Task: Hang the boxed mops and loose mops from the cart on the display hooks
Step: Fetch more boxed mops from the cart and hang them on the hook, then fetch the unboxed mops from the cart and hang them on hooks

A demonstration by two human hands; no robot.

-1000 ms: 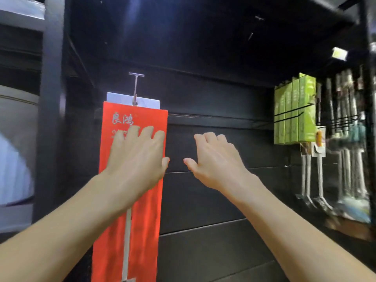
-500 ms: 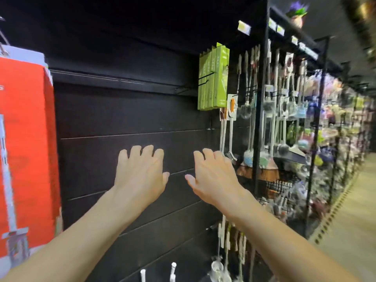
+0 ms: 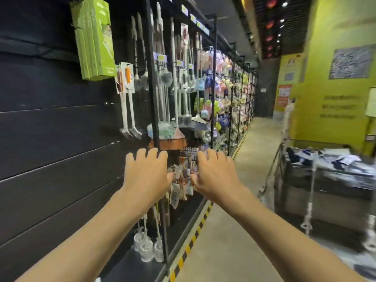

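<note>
Bare hands empty in front of the dark wall panel, the cart off to the right.

Cardboard and thin pole are my guess for what waits in the cart (image 3: 325, 180) at the right edge of the aisle, where blurred dark-and-white packs lie heaped and a loose mop (image 3: 310, 200) with a white looped end hangs down its near side. Both the left hand (image 3: 146, 176) and the right hand (image 3: 215, 174) have fingers spread and grip nothing. Boxed mops should be light but long and awkward, best taken with two hands near the top by the hanging tab; a loose one is stiff along the pole and floppy at the head, so grasp it at the pole. Green boxes (image 3: 93, 37) already hang on the far left hooks.
</note>
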